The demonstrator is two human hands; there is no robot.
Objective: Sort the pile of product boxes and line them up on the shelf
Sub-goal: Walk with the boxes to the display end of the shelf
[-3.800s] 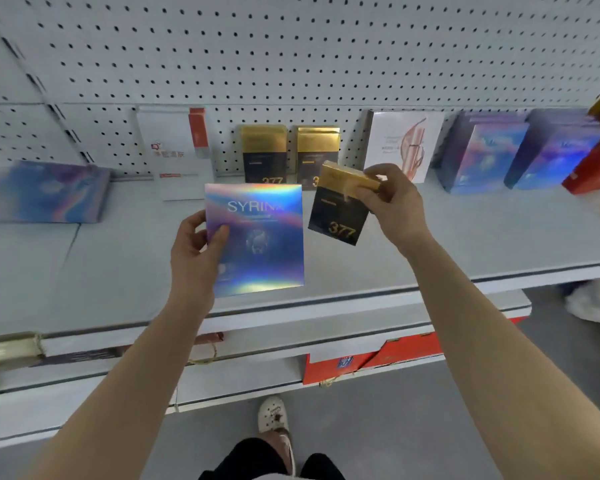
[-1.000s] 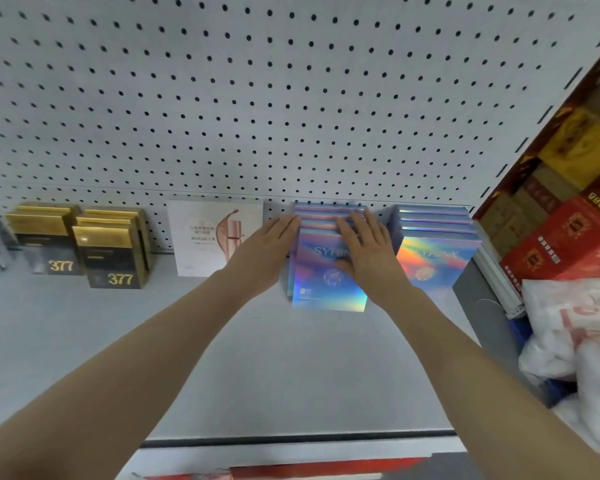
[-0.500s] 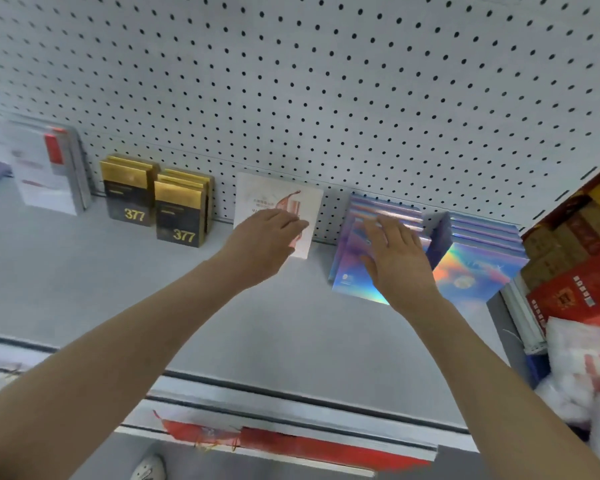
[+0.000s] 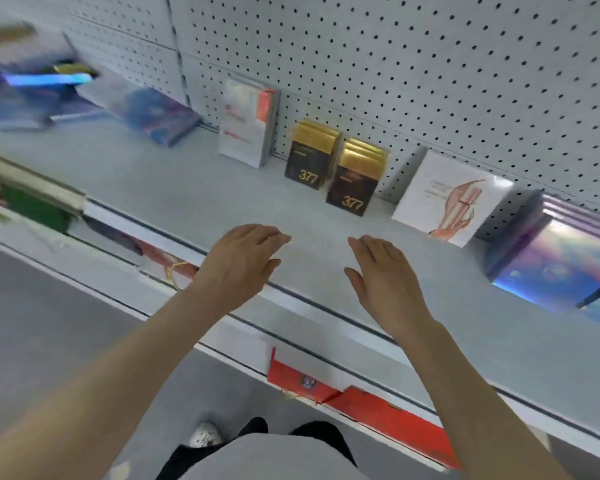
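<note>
Grey metal runs under both my palms: the shelf (image 4: 187, 188), with its front lip just below my wrists. My left hand (image 4: 243, 261) hangs over the front part of it, empty, fingers loosely bent and a little spread, the tips pointing toward the other hand. My right hand (image 4: 385, 282) hangs beside it, also empty, fingers straight and close together, thumb out to the side. A gap of bare shelf lies between the two, and neither touches a box. Whether they touch the shelf surface I cannot tell.

The boxes stand at the back against the white pegboard (image 4: 413, 71). From left to right there is a white box with a red stripe (image 4: 245, 126), upright. Next come two rows of black-and-gold boxes (image 4: 309, 157) marked 377, side by side and several deep. Then a white box with a pink drawing (image 4: 447, 199) faces me, and at the right edge are the holographic boxes (image 4: 565, 271), the front one shining blue and violet. Further left a blue-purple box (image 4: 156, 114) lies flat, and beyond it the unsorted pile (image 4: 32, 88) is too blurred to read.

Below, on a lower level, red boxes (image 4: 361, 403) stick out, and my shoe (image 4: 205, 436) shows on the floor.
</note>
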